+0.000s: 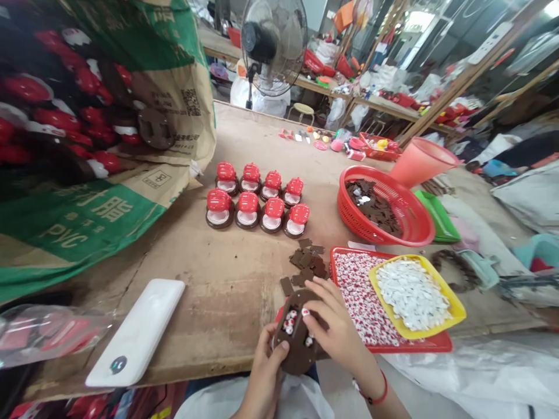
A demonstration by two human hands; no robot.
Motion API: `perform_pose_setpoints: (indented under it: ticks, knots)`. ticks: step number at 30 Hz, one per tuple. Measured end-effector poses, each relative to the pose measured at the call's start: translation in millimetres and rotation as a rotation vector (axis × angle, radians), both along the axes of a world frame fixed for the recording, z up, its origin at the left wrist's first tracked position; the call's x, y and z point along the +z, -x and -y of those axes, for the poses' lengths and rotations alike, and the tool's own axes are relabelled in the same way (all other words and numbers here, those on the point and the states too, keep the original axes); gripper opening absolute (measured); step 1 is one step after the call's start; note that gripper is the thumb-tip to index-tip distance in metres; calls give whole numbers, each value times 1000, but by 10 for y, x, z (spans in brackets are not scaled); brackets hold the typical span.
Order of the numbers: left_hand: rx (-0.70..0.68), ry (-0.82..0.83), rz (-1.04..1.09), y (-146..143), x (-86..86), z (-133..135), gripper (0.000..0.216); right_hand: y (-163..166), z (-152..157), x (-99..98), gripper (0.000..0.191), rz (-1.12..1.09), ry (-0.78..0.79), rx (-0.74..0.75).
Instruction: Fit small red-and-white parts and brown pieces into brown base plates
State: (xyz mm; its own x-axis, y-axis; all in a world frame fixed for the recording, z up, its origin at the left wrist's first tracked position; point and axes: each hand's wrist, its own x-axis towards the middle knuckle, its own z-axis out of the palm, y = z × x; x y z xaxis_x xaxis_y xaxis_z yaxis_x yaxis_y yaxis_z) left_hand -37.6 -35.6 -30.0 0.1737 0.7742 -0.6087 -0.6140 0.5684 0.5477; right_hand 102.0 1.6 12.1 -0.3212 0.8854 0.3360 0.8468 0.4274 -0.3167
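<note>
My left hand [265,364] grips a brown oval plastic base [297,356] by its left side, above the table's front edge. Two slots are cut into the base, with small white-and-red beads [288,323] lying in them. Between thumb and finger, my right hand [334,320] pinches a single bead [305,312] over the base. Just beyond lie loose dark brown flat pieces [305,262]. To the right, a red tray [437,345] is full of similar beads, and a yellow tray [456,316] of small white pieces rests on it.
Several red-topped figures [248,203] on brown bases stand in two rows. Behind the trays sits a red basket [349,215] of brown pieces. At left are a large paper sack [174,116] holding similar figures and a white device [140,331]. A fan [275,46] stands behind.
</note>
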Motion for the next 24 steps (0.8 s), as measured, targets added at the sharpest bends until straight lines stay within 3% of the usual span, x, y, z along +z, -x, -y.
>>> perform_pose_setpoints:
  ticks: [4,8,11,14,19,24]
  knots:
    - [45,109,-2,36,0,-83,31,-496,-20,-99,13,9,-175,-298]
    - [83,176,-10,103,-25,-178,33,-961,36,-287,21,123,-165,-483]
    - [102,202,-31,172,-51,-235,33,-1060,66,-326,25,79,-116,-540]
    - [159,199,-25,250,-97,-256,31,-945,-56,-242,23,-7,-15,-455]
    - [210,242,26,377,-250,-234,44,-567,-806,-40,21,41,209,-202]
    - [253,250,5,411,-378,-174,59,-288,-1697,16,25,83,172,-207]
